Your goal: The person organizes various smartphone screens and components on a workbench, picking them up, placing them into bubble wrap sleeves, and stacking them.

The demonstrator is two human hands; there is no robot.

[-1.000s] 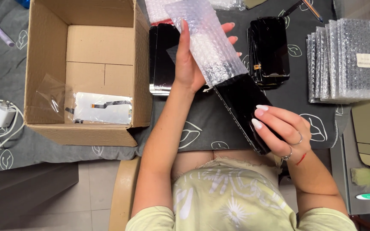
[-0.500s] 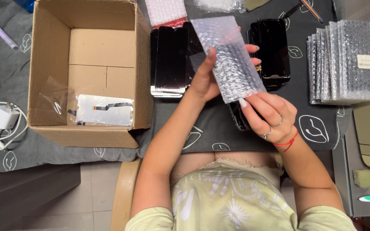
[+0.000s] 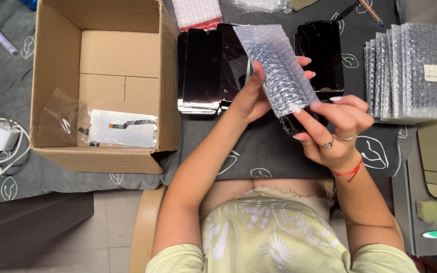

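A bubble-wrap sleeve (image 3: 279,71) is held in the grip of the left hand (image 3: 251,98), thumb in front and fingers behind. The near end of a black phone screen (image 3: 299,121), almost fully inside the sleeve, is pinched by the fingertips of the right hand (image 3: 337,129). Both are held above the dark worktop (image 3: 259,151). Bare black screens (image 3: 203,68) are stacked just beyond the left hand, another black screen (image 3: 322,50) lies behind the sleeve, and wrapped screens (image 3: 413,71) are stacked to the right. An open cardboard box (image 3: 102,81) stands to the left. The glass could likely snag on the sleeve mouth, or slip out if the pinch loosens.
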